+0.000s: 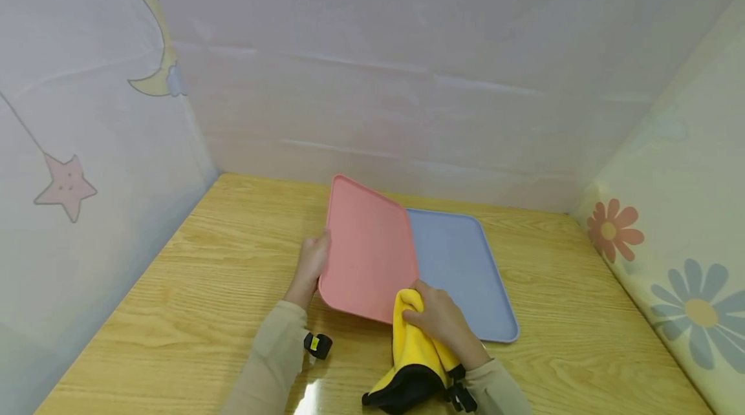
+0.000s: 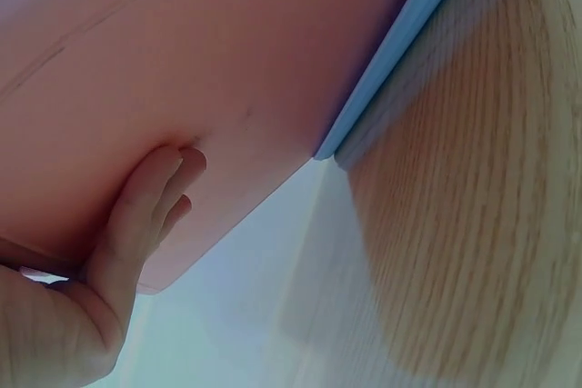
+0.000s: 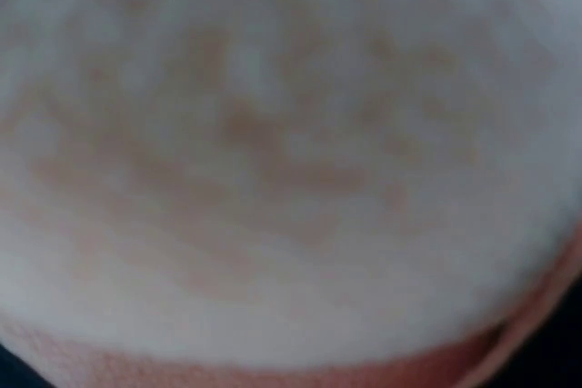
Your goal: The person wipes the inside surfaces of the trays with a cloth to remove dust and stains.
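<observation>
My left hand (image 1: 314, 260) grips the left edge of a pink tray (image 1: 369, 250), thumb at the rim. In the left wrist view its fingers (image 2: 150, 193) lie along the tray's underside. That tray is tilted, its left side raised and its right side low over a blue tray (image 1: 460, 273) that lies flat on the table. A yellow cloth (image 1: 416, 344) with a black side is bunched in my right hand (image 1: 439, 315), at the pink tray's near right corner. The cloth hangs down toward the table's near side. The right wrist view is a close blur.
The trays are on a wood-grain table (image 1: 233, 286). Pale printed sheets (image 1: 378, 79) stand behind it and along both sides. A black strap with a yellow tag (image 1: 318, 345) is at my left wrist.
</observation>
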### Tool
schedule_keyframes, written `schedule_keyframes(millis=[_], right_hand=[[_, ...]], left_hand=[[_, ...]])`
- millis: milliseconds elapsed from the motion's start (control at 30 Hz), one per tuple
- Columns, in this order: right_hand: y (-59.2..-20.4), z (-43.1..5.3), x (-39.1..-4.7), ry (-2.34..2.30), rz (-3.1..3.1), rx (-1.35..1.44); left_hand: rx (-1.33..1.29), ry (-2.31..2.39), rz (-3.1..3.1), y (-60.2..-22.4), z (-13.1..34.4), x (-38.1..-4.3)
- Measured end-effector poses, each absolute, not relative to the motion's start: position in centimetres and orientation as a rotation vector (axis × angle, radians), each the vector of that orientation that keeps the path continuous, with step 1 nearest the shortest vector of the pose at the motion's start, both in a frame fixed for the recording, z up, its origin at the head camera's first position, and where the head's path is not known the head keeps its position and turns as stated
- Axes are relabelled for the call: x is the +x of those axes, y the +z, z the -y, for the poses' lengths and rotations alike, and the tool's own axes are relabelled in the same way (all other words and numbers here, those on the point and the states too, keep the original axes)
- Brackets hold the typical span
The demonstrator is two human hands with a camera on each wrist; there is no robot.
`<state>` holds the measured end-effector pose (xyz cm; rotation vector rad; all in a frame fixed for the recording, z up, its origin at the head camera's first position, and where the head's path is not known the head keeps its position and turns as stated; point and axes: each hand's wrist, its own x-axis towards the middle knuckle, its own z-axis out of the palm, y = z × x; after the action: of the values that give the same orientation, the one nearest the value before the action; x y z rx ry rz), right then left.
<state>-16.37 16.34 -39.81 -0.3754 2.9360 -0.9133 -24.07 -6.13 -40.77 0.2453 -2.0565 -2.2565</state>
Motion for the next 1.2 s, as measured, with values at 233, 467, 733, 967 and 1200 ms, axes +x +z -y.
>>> schedule_keyframes(millis=[233,467,733,967,1200], right_hand=[[-39.8,-16.3,-16.2,-0.913,-2.937,-0.37],[-39.9,-16.3,-16.0,-0.927,-2.912,-0.374],[-40.0,-16.1,-16.0,-0.921,-2.899,-0.376],[-40.1,-16.2,-16.0,-0.927,-2.897,-0.371],[-40.2,-16.1,-15.9,-0.928,-2.892,-0.381]], left_hand=[[0.245,-2.222,2.116,-41.3,6.2,-24.3],[0.227,-2.255,2.148,-41.6,6.2,-24.2],[0.247,-2.163,2.204,-42.0,6.0,-24.0],[0.217,-2.128,2.227,-42.1,5.8,-24.0],[0.213,-2.125,2.222,-42.1,5.6,-24.0]])
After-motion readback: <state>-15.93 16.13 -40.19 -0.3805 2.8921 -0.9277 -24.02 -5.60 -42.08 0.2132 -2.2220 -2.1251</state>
